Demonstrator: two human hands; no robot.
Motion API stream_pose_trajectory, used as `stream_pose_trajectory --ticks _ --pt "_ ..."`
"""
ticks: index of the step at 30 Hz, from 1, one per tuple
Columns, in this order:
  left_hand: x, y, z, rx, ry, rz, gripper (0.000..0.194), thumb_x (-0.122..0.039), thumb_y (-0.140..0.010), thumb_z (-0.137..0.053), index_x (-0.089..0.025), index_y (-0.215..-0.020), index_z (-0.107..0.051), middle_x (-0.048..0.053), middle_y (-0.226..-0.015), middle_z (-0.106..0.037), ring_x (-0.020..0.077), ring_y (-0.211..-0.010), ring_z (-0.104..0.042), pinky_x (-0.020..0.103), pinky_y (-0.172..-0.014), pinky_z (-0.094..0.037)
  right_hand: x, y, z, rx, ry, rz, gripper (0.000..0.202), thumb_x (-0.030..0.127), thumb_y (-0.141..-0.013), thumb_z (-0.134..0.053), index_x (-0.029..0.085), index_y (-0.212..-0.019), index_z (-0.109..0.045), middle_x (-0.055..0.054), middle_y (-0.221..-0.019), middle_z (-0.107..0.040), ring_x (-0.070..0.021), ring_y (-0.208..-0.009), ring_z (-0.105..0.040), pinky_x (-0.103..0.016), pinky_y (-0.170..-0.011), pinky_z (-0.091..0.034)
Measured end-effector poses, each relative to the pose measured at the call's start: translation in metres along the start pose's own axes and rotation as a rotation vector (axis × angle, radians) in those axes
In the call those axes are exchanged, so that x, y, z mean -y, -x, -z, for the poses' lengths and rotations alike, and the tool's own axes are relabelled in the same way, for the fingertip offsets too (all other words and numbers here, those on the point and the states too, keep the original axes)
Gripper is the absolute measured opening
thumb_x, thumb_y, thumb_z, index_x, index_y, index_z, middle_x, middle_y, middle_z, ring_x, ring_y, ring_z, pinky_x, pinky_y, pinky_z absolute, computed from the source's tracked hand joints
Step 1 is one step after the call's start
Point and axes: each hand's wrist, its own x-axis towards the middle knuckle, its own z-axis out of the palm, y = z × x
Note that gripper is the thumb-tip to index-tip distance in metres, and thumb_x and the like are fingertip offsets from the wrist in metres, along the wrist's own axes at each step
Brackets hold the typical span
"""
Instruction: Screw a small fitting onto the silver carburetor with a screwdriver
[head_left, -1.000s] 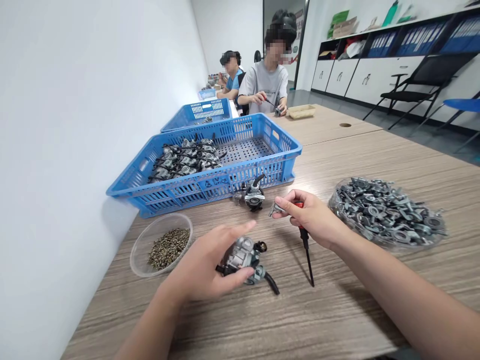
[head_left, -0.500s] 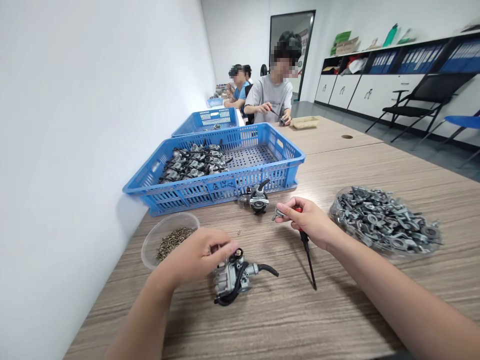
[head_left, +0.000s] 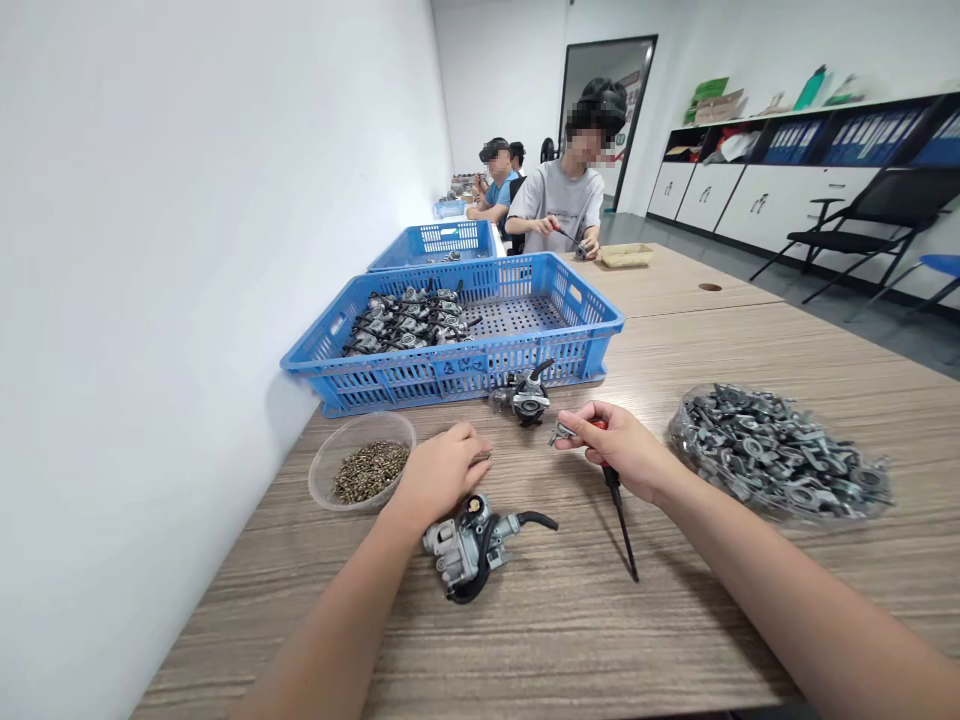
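Note:
My left hand is closed at its fingertips around a small brass-coloured screw, right at the table surface. Just below that hand lies a carburetor with black hoses, resting on the wood. My right hand pinches a small grey metal lever piece between thumb and forefinger. The same hand keeps a screwdriver in its palm, red-and-black handle inside, dark shaft slanting down toward me. A second carburetor sits beyond the hands, against the blue crate.
A blue crate holds several carburetors, with another blue crate behind it. Left stands a clear tub of screws; right, a clear container heaped with metal levers. Across the table a co-worker handles a screwdriver. A white wall borders the left.
My left hand has moved from above the near carburetor, forward and right to the loose screw, and its fingers have closed there. My right hand still holds the lever piece and screwdriver.

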Motion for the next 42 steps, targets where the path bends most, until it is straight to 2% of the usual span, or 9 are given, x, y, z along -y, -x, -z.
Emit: stream_pose_trajectory --ticks 10,16,21,24,28,34,37,39,42 --pt "0.008 -0.008 -0.012 -0.06 0.225 0.029 0.023 -0.031 -0.107 -0.069 -0.023 -0.111 -0.091 0.009 -0.109 -0.079 0.0249 -0.1 -0.075 0.036 -0.095 -0.056 0.002 0.009 -0.009 0.059 0.015 0.0 0.066 0.072 -0.066 -0.102 0.023 -0.083 -0.062 -0.004 -0.079 -0.075 -0.0277 -0.095 -0.084 -0.02 -0.046 -0.031" --pt "0.008 -0.008 -0.013 -0.05 0.227 0.075 0.018 -0.022 -0.1 -0.071 -0.018 -0.092 -0.086 0.01 -0.091 -0.076 0.0275 -0.089 -0.073 0.039 -0.085 -0.057 0.002 0.014 -0.017 0.107 -0.078 -0.033 0.064 0.066 -0.064 -0.106 0.021 -0.091 -0.07 -0.005 -0.089 -0.076 -0.0287 -0.099 -0.085 -0.019 -0.045 -0.028" --pt "0.006 -0.006 -0.015 -0.063 0.217 -0.002 0.015 -0.016 -0.102 -0.062 -0.016 -0.101 -0.077 0.013 -0.112 -0.071 0.0289 -0.108 -0.071 0.044 -0.103 -0.057 0.002 0.017 -0.02 0.163 -0.109 -0.062 0.054 0.052 -0.073 -0.106 0.021 -0.109 -0.08 -0.011 -0.104 -0.081 -0.0295 -0.099 -0.085 -0.021 -0.042 -0.031" --pt "-0.002 -0.001 -0.005 -0.087 0.245 -0.05 0.018 -0.021 -0.109 -0.054 -0.018 -0.112 -0.072 0.012 -0.12 -0.07 0.0277 -0.113 -0.07 0.044 -0.107 -0.056 0.0 0.019 -0.02 0.205 -0.091 -0.054 0.052 0.054 -0.073 -0.105 0.021 -0.108 -0.083 -0.011 -0.106 -0.082 -0.0291 -0.098 -0.084 -0.022 -0.044 -0.035" --pt "-0.015 0.008 0.021 -0.148 0.371 -0.165 0.02 -0.025 -0.116 -0.047 -0.022 -0.117 -0.068 0.009 -0.117 -0.071 0.0258 -0.11 -0.069 0.04 -0.1 -0.055 0.001 0.023 -0.023 0.23 -0.065 -0.043 0.051 0.061 -0.074 -0.102 0.022 -0.104 -0.086 -0.011 -0.104 -0.084 -0.0285 -0.096 -0.084 -0.023 -0.044 -0.034" --pt "-0.023 0.018 0.044 -0.204 0.518 -0.288 0.019 -0.02 -0.113 -0.057 -0.021 -0.117 -0.075 0.008 -0.11 -0.073 0.0222 -0.102 -0.07 0.034 -0.091 -0.054 0.005 0.033 -0.033 0.26 -0.042 -0.035 0.053 0.065 -0.074 -0.101 0.025 -0.106 -0.086 -0.009 -0.09 -0.084 -0.0279 -0.093 -0.082 -0.023 -0.047 -0.03" --pt "-0.025 0.02 0.045 -0.213 0.588 -0.345 0.022 -0.019 -0.112 -0.061 -0.023 -0.12 -0.081 0.007 -0.107 -0.074 0.0206 -0.098 -0.072 0.031 -0.087 -0.055 0.007 0.039 -0.037 0.257 -0.047 -0.027 0.052 0.067 -0.076 -0.099 0.027 -0.105 -0.085 -0.007 -0.087 -0.084 -0.0205 -0.072 -0.073 -0.026 -0.047 -0.026" --pt "-0.027 0.021 0.045 -0.227 0.604 -0.393 0.023 -0.02 -0.112 -0.062 -0.024 -0.122 -0.083 0.007 -0.104 -0.077 0.0201 -0.095 -0.074 0.031 -0.084 -0.056 0.009 0.042 -0.037 0.261 -0.052 -0.039 0.052 0.067 -0.077 -0.099 0.026 -0.103 -0.082 -0.007 -0.086 -0.085 -0.0121 -0.054 -0.055 -0.026 -0.048 -0.024" --pt "-0.03 0.023 0.043 -0.289 0.559 -0.411 0.019 -0.021 -0.111 -0.067 -0.024 -0.122 -0.083 0.006 -0.101 -0.083 0.0197 -0.089 -0.077 0.03 -0.08 -0.056 0.011 0.045 -0.036 0.289 -0.037 -0.066 0.054 0.069 -0.078 -0.098 0.024 -0.099 -0.078 -0.008 -0.089 -0.086 -0.006 -0.047 -0.036 -0.027 -0.048 -0.022"
